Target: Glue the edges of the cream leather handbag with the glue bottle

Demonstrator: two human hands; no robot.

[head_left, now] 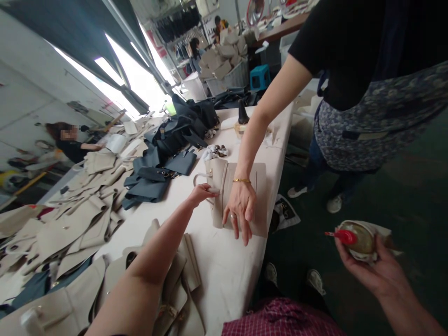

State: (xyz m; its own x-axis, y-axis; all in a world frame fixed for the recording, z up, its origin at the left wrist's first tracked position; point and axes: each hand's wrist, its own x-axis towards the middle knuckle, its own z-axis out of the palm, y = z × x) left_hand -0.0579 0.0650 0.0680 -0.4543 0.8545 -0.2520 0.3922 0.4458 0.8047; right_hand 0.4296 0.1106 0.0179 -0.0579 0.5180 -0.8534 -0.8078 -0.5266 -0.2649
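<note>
A beige handbag (261,196) lies flat near the right edge of the table, its handle towards the left. My left hand (202,193) reaches across the tabletop and is closed on the bag at its handle side, with the fingers partly hidden. Out beyond the table edge, my right hand (367,275) holds a squat, yellowish bottle (362,241) with a red nozzle (347,236) pointing left. A pale cloth (381,231) is against the bottle. A co-worker's hand (241,203), wearing a bracelet and ring, hangs over the middle of the bag with loose fingers.
The co-worker (364,93) stands at the table's right side. Dark blue bags (175,135) pile up beyond the handbag; beige bag pieces (80,233) cover the left. A bottle with a black conical top (242,114) and a crumpled rag (214,152) stand farther back.
</note>
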